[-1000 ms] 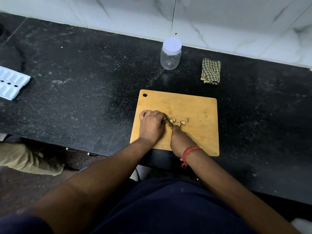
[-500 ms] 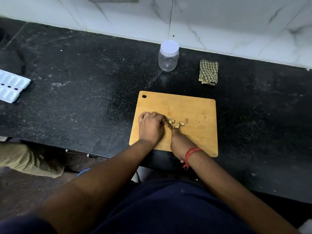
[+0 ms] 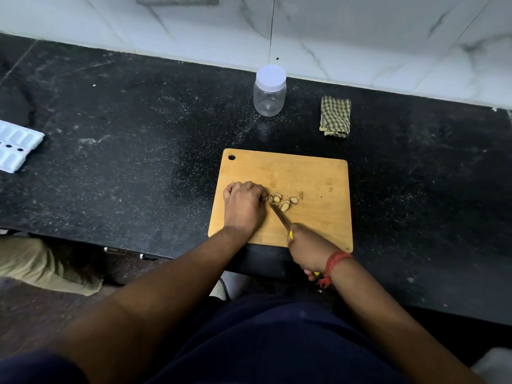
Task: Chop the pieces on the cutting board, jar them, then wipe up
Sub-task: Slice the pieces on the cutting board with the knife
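At the far left of the black counter (image 3: 116, 151) lies a white moulded tray (image 3: 16, 146), well away from the work. Moving right, a wooden cutting board (image 3: 313, 173) sits at the counter's near edge. The person's left hand (image 3: 243, 203) rests knuckles-up on the board's left side, fingers curled under and bunched; they seem to be pinning an uncut piece, though the hand hides it. Just beside those fingertips lie several pale sliced pieces (image 3: 284, 202). A knife (image 3: 279, 216) slants from them back toward the right hand (image 3: 307, 249), whose fingers are wrapped tight round the yellow handle. Behind the board, near the wall, stands a clear jar (image 3: 269, 92) with its white lid still on, and to its right a folded checked cloth (image 3: 335, 117).

The blade tip works right against the left fingertips, so a slip on a small, rolling piece could nick them. The board's near edge overhangs the counter slightly; hard pressure there might tip it
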Motion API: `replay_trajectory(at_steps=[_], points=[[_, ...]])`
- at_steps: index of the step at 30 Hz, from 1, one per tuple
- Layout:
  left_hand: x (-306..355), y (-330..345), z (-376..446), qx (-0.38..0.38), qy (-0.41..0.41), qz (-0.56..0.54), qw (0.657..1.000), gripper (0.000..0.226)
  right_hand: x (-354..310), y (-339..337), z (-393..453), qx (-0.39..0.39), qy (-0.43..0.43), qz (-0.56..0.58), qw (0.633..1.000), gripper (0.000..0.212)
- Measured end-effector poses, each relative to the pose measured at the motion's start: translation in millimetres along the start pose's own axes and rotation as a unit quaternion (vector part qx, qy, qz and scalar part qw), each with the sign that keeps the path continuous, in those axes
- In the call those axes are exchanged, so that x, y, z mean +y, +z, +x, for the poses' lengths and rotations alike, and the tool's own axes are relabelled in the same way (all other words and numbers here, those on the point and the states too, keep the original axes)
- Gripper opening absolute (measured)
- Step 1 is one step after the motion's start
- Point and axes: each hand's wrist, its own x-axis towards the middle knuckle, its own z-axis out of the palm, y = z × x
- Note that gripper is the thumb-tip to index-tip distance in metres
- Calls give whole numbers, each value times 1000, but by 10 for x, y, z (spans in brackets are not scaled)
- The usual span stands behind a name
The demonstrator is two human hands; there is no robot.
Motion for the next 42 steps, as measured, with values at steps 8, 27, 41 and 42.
replay_trajectory(at_steps=[8, 27, 41, 42], points=[[49, -5, -65, 6, 73, 28, 997, 24, 174, -234, -29, 67, -31, 219, 973, 11], [41, -64, 282, -15, 246, 101, 964, 22, 320, -320, -45, 102, -36, 239, 965, 13], [120, -16, 242, -64, 314, 110, 941, 48, 315, -340, 9, 107, -40, 229, 967, 10], [133, -6, 253, -63, 314, 114, 940, 44, 316, -336, 6, 106, -41, 231, 966, 10]])
